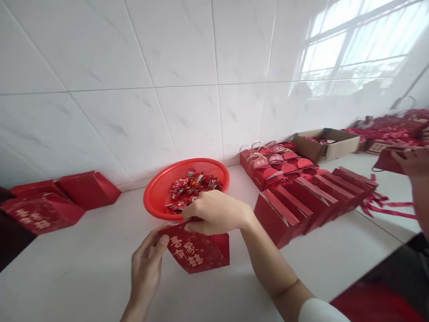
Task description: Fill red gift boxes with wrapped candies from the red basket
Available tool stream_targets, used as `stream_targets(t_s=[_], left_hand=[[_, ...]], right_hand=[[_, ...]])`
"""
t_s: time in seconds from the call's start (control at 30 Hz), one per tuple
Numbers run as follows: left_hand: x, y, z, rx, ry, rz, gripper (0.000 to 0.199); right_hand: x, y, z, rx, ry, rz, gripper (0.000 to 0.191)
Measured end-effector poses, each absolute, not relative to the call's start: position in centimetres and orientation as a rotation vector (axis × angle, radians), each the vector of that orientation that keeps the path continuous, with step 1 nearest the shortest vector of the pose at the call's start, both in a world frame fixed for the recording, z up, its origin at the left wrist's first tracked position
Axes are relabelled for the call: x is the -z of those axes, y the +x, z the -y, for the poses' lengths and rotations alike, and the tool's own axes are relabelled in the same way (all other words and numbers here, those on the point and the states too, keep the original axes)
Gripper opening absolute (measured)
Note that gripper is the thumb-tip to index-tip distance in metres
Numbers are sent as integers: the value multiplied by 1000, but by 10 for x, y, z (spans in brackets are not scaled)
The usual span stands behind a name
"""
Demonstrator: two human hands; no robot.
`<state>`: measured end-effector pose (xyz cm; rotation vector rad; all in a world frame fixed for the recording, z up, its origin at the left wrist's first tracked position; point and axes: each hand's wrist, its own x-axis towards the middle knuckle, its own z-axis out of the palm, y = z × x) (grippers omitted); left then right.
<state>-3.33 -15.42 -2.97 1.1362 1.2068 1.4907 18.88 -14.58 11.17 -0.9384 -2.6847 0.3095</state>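
A red gift box (201, 255) with gold lettering lies tilted on the white counter in front of me. My left hand (149, 257) pinches its upper left edge, thumb on the printed face. Over the top of the box bends my right hand (214, 212), fingers closed and pointing down at the opening; their tips are partly hidden, and I cannot make out what they hold. Just behind both hands stands an orange-red plastic basket (150, 192) with wrapped candies (192, 183) in it.
Several red boxes (89, 190) lie at the left. On the right stand a row of upright boxes (311, 201), handled boxes (268, 165) and a cardboard carton (345, 145). Another person's hand (415, 158) holds a red box at the right edge. Ribbons (385, 208) lie nearby.
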Motion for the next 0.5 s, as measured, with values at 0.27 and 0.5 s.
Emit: stream_targets(t_s=[0.27,0.5], left_hand=[[24,2,171,-1266,1304,-1151,67],[27,5,183,-979,1510,-1080,55]], right_hand=[[-121,210,168,-150,-1081,2499,23],[-115,209,207,77,-1154,2641,20]])
